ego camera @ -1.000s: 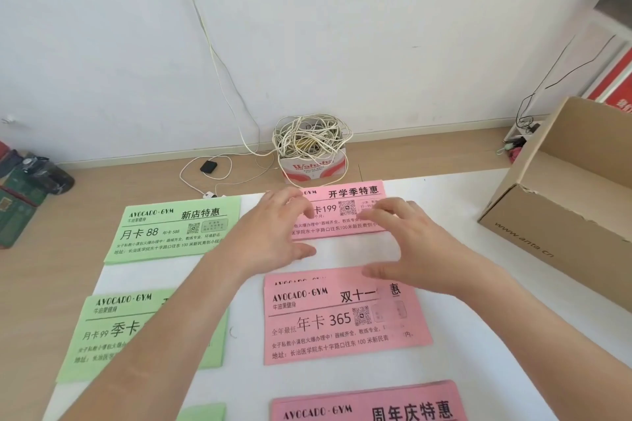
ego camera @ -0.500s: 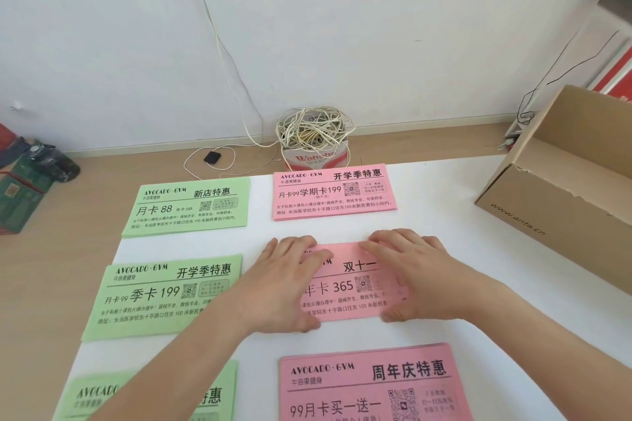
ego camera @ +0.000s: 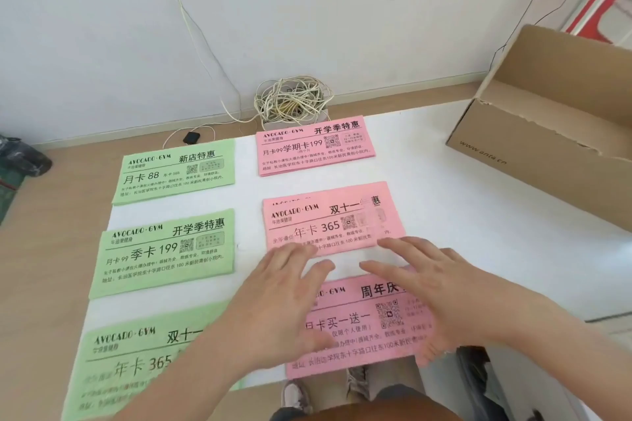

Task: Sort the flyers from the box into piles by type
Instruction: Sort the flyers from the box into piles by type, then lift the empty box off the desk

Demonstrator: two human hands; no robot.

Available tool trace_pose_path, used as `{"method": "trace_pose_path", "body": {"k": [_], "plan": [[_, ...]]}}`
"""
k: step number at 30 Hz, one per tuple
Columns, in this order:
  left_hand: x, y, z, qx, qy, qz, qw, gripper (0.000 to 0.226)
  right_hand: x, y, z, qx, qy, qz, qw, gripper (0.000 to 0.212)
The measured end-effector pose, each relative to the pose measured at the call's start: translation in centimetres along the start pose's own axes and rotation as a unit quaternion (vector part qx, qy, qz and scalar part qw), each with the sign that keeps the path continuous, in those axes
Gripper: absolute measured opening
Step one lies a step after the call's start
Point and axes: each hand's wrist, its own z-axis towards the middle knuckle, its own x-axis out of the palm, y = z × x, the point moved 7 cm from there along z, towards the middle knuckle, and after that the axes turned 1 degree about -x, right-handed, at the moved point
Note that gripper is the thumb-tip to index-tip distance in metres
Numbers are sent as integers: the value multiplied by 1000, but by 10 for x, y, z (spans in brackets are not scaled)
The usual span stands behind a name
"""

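A white tabletop (ego camera: 444,198) carries an open cardboard box (ego camera: 547,133) at its far right and six flyer piles in two columns: three green piles (ego camera: 171,249) on the left, three pink piles (ego camera: 318,150) just right of them. Over the nearest pink pile (ego camera: 355,325) both hands are spread flat, palms down: the left hand (ego camera: 277,304) and the right hand (ego camera: 434,290) each have a released grip with fingers splayed, fingertips reaching the near edge of the middle pink pile (ego camera: 331,219), grasping nothing.

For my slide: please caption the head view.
Both hands hover over six sorted flyer piles.
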Motion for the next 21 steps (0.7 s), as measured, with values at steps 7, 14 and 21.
{"method": "trace_pose_path", "body": {"k": [7,14,21], "plan": [[46,-19,-21,4,18,31,999,101,26,15,1,45,-62,-37,996,116],[46,-9,-20,33,-14,41,999,100,24,25,2,81,-72,-25,994,110],[40,-7,-19,35,-12,21,999,119,22,23,-14,114,-84,53,989,119]]}}
